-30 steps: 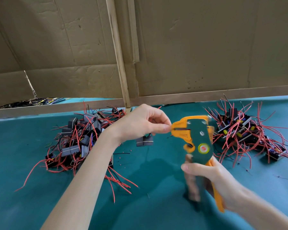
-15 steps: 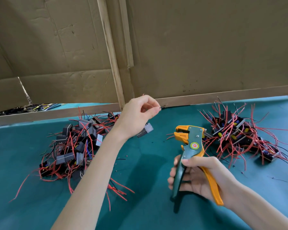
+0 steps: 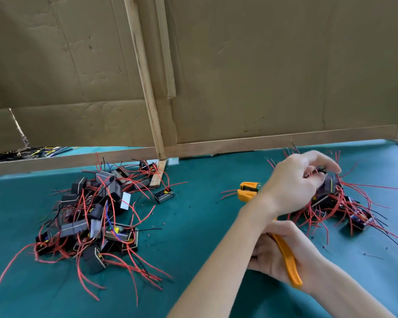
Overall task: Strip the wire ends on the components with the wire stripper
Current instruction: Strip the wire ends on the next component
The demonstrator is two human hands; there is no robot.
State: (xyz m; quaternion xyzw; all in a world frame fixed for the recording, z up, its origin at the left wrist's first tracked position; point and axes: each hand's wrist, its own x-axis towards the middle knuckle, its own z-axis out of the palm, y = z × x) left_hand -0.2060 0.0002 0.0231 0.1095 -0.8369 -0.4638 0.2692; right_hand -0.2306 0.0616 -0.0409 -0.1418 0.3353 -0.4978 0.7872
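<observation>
My left hand (image 3: 299, 182) reaches across my right arm to the right pile of components (image 3: 349, 210). Its fingers curl round the wires of a black component (image 3: 329, 186) on top of that pile. My right hand (image 3: 274, 253) grips the handles of the orange and green wire stripper (image 3: 286, 258) low over the cloth. The stripper's orange jaws (image 3: 247, 191) show just left of my left wrist; its middle is hidden by that wrist. A second pile of components (image 3: 94, 214) with red and black wires lies at the left.
A single component (image 3: 163, 195) lies apart, right of the left pile. The teal cloth (image 3: 193, 237) covers the table. A cardboard wall with a wooden post (image 3: 147, 88) stands along the back. Bundled wires (image 3: 25, 153) lie beyond it at far left.
My left hand has let go of the component it held and swung right, over to the right pile. The stripper has dropped lower in my right hand.
</observation>
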